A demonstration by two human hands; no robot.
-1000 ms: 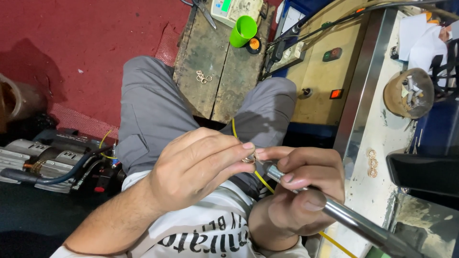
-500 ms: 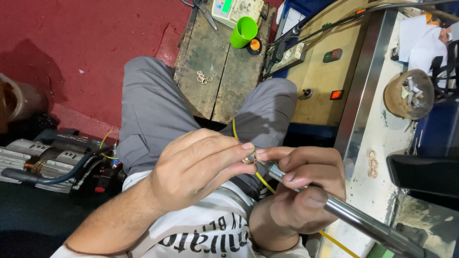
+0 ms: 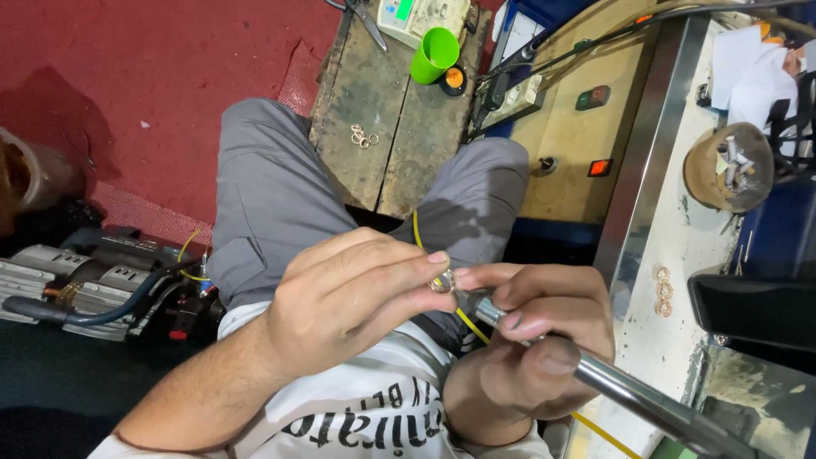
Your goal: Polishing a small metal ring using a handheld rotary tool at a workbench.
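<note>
Left hand (image 3: 353, 302): curled, fingertips pinched together; a small gold-coloured metal ring (image 3: 443, 282) is gripped between thumb and forefinger.
Right hand (image 3: 531, 336): closed in a fist around a long polished steel rod (image 3: 612, 387), thumb laid along the top of it.
Small ring: held above the lap, just at the narrow tip of the steel rod; whether it is already slipped over the tip cannot be told.
Steel rod: slanted from the ring down toward the lower right corner of the view, its thicker end running out of frame.
Yellow wire (image 3: 463, 319): seen passing behind both hands, down across the grey trouser leg.
Worn wooden bench (image 3: 399, 136): set beyond the knees; a few loose gold rings (image 3: 364, 136) are lying near its left edge.
Green plastic cup (image 3: 434, 55): lying tilted at the far edge of the bench, just beside a small orange round object (image 3: 454, 78).
White side bench (image 3: 671, 340): at the right; three more gold rings (image 3: 662, 290) are lined up near its left edge.
Round wooden holder (image 3: 728, 166): placed at the far end of the white bench, small metal pieces stood in it.
Grey machine with hoses (image 3: 93, 280): left on the floor at the left.
</note>
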